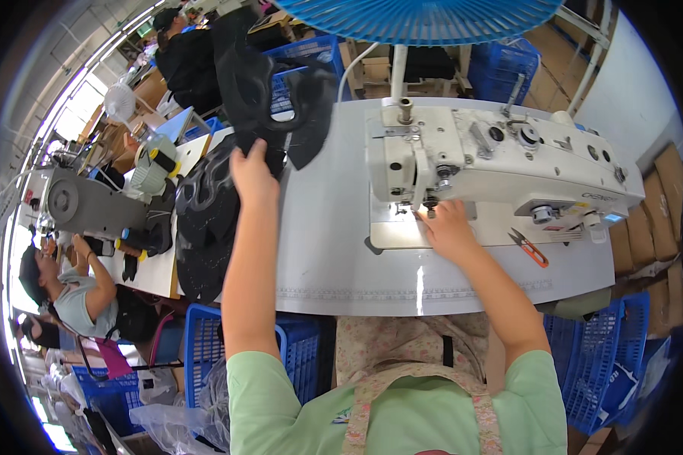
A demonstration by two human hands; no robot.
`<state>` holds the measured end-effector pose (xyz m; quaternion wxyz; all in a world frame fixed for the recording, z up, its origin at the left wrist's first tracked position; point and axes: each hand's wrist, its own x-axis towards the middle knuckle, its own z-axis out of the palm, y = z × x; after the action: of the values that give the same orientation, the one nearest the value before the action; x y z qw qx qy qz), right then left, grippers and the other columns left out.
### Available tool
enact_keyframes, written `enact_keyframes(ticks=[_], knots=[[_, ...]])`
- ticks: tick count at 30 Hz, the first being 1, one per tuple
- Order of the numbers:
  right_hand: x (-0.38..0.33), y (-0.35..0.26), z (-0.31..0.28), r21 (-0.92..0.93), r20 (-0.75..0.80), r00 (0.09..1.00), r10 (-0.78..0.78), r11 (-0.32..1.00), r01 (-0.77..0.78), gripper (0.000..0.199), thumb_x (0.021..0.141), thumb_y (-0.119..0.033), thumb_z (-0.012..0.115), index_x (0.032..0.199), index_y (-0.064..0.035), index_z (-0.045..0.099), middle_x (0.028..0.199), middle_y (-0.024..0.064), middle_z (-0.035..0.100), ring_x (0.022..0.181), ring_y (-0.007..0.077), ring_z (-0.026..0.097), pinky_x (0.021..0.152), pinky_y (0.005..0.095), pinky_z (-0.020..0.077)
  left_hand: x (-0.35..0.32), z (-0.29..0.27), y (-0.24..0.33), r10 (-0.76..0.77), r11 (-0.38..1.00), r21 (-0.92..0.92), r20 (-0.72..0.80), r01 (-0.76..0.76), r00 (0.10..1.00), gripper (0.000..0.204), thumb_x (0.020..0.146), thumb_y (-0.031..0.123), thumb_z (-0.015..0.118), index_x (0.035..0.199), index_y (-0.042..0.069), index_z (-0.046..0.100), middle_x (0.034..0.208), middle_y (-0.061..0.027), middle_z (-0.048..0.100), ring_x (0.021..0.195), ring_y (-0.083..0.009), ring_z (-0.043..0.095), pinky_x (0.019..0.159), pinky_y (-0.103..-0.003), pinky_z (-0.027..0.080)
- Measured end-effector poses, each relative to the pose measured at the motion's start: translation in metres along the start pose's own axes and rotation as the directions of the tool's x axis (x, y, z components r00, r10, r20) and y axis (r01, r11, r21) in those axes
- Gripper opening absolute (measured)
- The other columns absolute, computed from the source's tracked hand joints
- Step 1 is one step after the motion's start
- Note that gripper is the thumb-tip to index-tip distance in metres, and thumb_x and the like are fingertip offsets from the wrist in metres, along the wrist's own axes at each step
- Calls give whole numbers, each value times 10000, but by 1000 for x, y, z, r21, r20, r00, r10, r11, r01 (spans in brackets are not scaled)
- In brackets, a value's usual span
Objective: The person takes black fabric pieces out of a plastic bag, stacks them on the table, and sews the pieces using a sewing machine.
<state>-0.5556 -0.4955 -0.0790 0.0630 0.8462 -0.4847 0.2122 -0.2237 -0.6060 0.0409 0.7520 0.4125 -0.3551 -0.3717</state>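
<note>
My left hand (pixel 254 178) is reached out over the left part of the table, its fingers closed on a large black curved fabric piece (pixel 311 106). That piece is raised and slightly blurred, and it hangs over the far edge. Under and beside it lies a pile of similar black pieces (pixel 201 227). My right hand (pixel 446 226) rests on the bed of a white sewing machine (pixel 493 163), fingertips close to the lit needle area. Its fingers are drawn together; whatever they pinch is too small to name.
Orange-handled thread snips (pixel 531 249) lie right of my right hand. A blue fan (pixel 425 19) hangs overhead. Blue crates (pixel 592 364) stand below the table. At the left, a co-worker (pixel 76 284) sits by another sewing machine (pixel 91 205); cartons (pixel 653 205) lean at the right.
</note>
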Motion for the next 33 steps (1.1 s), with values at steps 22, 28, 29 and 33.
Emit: enact_keyframes(ticks=[22,28,29,33], knots=[[28,16,-32,121,492,837,241,933,-340,168,787,-55,529,925,-56,625,881,140,653,817,339,623,721,433,488,-95,64,-74,-437,481,731,679,-485,590,321,769,214,678,1041,46,653,1091,-167,632,1027,-336,568,860,-386,461],[-6,11,-17,337,28,999,-30,941,19,219,771,-72,566,979,-94,632,1104,39,605,1076,241,534,922,411,421,-112,26,-88,-349,506,680,724,-530,595,417,654,214,794,1037,91,683,1210,-111,533,1198,-373,369,999,-435,357],[-7,11,-16,342,31,999,-34,939,21,219,771,-72,566,979,-94,632,1104,39,605,1076,241,534,922,411,421,-114,24,-89,-352,504,686,719,-526,600,417,654,214,794,1037,91,683,1210,-111,533,1198,-373,369,999,-435,357],[-9,9,-16,318,5,998,-61,946,56,253,765,-55,572,1008,-91,631,1121,55,596,1097,255,518,923,404,420,-121,23,-91,-324,506,701,694,-502,643,399,652,216,795,1017,93,689,1228,-108,510,1215,-375,355,1004,-447,348]])
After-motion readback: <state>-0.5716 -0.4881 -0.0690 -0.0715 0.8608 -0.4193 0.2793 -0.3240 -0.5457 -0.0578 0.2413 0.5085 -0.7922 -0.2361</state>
